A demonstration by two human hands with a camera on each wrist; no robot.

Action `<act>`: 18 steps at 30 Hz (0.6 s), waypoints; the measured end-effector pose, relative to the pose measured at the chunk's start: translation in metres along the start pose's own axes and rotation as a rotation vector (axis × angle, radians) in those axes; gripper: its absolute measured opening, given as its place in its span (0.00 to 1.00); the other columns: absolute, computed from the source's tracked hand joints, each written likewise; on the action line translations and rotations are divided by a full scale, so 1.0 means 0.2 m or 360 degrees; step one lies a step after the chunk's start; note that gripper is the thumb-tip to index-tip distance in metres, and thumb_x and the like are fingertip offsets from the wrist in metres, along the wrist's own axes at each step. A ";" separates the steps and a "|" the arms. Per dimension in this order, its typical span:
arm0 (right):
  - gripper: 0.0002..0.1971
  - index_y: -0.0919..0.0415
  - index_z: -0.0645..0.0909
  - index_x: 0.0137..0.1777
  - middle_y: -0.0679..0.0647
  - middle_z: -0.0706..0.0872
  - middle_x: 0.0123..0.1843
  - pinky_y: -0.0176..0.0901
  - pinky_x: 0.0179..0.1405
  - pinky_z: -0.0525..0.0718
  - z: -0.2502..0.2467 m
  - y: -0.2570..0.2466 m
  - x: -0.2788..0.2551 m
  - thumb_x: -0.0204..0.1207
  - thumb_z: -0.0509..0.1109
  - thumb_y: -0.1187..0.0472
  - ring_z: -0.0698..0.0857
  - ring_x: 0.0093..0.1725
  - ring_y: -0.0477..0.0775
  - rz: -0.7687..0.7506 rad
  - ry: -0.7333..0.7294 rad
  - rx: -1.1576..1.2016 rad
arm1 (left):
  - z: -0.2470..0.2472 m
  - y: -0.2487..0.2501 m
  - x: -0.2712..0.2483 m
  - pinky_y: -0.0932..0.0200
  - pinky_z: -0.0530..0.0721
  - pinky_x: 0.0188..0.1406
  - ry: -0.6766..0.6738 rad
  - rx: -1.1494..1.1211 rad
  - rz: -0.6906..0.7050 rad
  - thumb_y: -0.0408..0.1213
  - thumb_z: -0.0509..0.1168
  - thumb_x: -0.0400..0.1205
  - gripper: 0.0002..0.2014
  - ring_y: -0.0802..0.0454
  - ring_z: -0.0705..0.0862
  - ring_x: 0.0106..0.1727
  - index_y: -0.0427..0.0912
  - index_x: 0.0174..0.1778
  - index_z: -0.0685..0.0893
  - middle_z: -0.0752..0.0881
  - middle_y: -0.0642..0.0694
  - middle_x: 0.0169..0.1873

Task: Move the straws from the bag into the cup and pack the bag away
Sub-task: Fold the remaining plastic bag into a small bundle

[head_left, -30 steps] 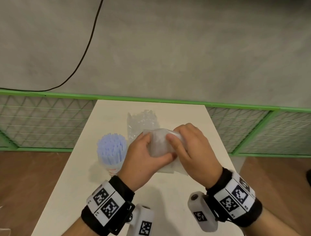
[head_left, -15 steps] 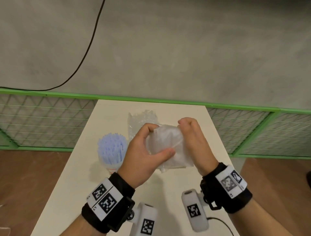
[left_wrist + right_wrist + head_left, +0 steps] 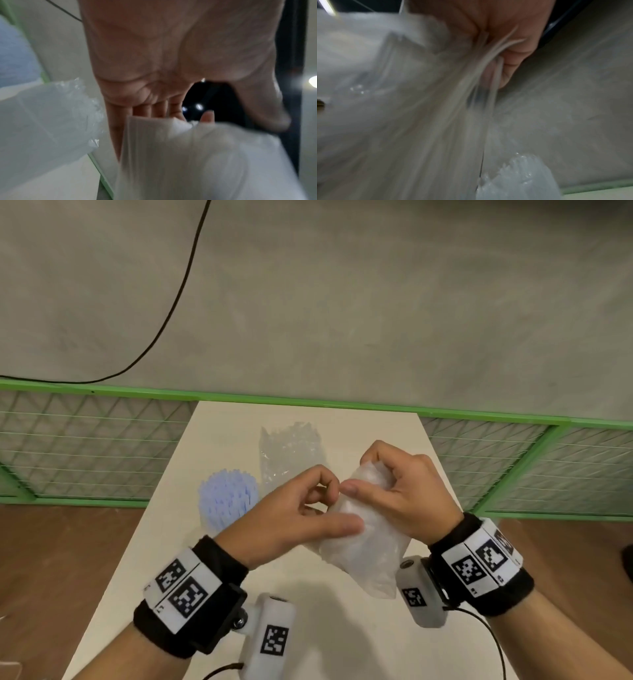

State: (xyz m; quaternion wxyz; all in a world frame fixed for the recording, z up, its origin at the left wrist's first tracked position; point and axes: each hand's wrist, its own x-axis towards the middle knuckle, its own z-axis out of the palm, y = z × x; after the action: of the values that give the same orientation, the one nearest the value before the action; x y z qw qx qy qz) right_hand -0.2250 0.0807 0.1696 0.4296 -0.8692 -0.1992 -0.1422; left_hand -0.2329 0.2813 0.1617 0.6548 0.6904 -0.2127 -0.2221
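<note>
A crumpled clear plastic bag [image 3: 368, 546] hangs above the white table [image 3: 342, 628], right of centre. My right hand [image 3: 375, 474] grips its bunched top, fingers curled over it. My left hand [image 3: 330, 503] meets the bag from the left, with the thumb lying across its side and the curled fingers at its edge. The left wrist view shows the bag [image 3: 205, 162] lying over my left fingers [image 3: 154, 109]. Blurred folds of the bag [image 3: 402, 108] fill the right wrist view. The cup [image 3: 227, 503], packed with pale blue straws, stands on the left of the table.
A second clear packet holding clear straws [image 3: 291, 450] lies behind my hands, mid-table. A green-framed mesh fence [image 3: 85, 440] runs along the table's far edge under a grey wall. A black cable [image 3: 171, 302] hangs on the wall. Wooden floor lies on both sides.
The bag has shifted to the right and turned more upright. My right hand has moved up to its top. My left hand has loosened from a full wrap to thumb and fingers at its side.
</note>
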 end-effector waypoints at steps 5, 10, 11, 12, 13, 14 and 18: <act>0.21 0.48 0.81 0.49 0.44 0.84 0.34 0.32 0.30 0.75 0.01 -0.02 0.05 0.70 0.67 0.31 0.80 0.32 0.41 0.0163 0.0213 -0.0042 | 0.04 0.00 0.02 0.25 0.83 0.41 0.0165 0.0059 0.0179 0.35 0.70 0.78 0.22 0.26 0.84 0.37 0.55 0.53 0.61 0.86 0.28 0.42; 0.35 0.53 0.80 0.69 0.52 0.87 0.64 0.54 0.64 0.84 0.09 -0.07 -0.03 0.75 0.58 0.26 0.87 0.63 0.50 0.0752 0.0081 0.0943 | 0.05 -0.05 0.02 0.31 0.82 0.36 0.0479 0.0375 0.0370 0.40 0.64 0.81 0.14 0.30 0.79 0.36 0.61 0.56 0.69 0.83 0.33 0.41; 0.32 0.53 0.81 0.68 0.54 0.89 0.63 0.54 0.63 0.85 0.11 -0.09 -0.05 0.80 0.54 0.31 0.88 0.62 0.53 0.0830 -0.0005 0.1145 | 0.07 -0.05 0.01 0.35 0.83 0.40 0.0460 0.0423 0.0395 0.39 0.64 0.82 0.14 0.32 0.80 0.39 0.62 0.58 0.74 0.84 0.41 0.44; 0.30 0.53 0.83 0.67 0.55 0.90 0.61 0.53 0.62 0.86 0.13 -0.11 -0.06 0.82 0.51 0.34 0.89 0.61 0.55 0.0924 -0.0022 0.1263 | 0.08 -0.05 0.01 0.38 0.83 0.48 0.0416 0.0438 0.0405 0.37 0.64 0.83 0.15 0.37 0.82 0.45 0.62 0.60 0.77 0.85 0.52 0.50; 0.31 0.53 0.84 0.65 0.55 0.91 0.59 0.54 0.61 0.86 0.13 -0.12 -0.07 0.82 0.50 0.34 0.89 0.59 0.56 0.1022 0.0004 0.1313 | 0.10 -0.04 0.01 0.42 0.82 0.57 0.0360 0.0402 0.0383 0.34 0.64 0.83 0.17 0.47 0.84 0.53 0.62 0.62 0.80 0.85 0.57 0.57; 0.32 0.54 0.85 0.64 0.56 0.91 0.57 0.55 0.60 0.87 0.14 -0.12 -0.07 0.80 0.50 0.32 0.90 0.57 0.56 0.1097 0.0048 0.1304 | 0.11 -0.04 0.00 0.47 0.81 0.64 0.0316 0.0330 0.0343 0.33 0.65 0.84 0.19 0.55 0.82 0.62 0.61 0.64 0.81 0.83 0.59 0.62; 0.35 0.54 0.84 0.65 0.56 0.90 0.60 0.59 0.66 0.83 0.16 -0.11 -0.05 0.74 0.53 0.29 0.89 0.60 0.56 0.1112 0.0042 0.1397 | 0.10 -0.05 0.02 0.42 0.75 0.75 0.0359 0.0067 0.0274 0.32 0.75 0.77 0.24 0.57 0.78 0.72 0.54 0.68 0.82 0.83 0.59 0.66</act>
State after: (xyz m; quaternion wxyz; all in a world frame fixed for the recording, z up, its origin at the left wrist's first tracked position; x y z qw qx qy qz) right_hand -0.2424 0.1172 0.1617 0.7750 -0.6214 0.0656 0.0938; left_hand -0.2416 0.2628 0.1507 0.6764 0.7039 -0.2008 -0.0816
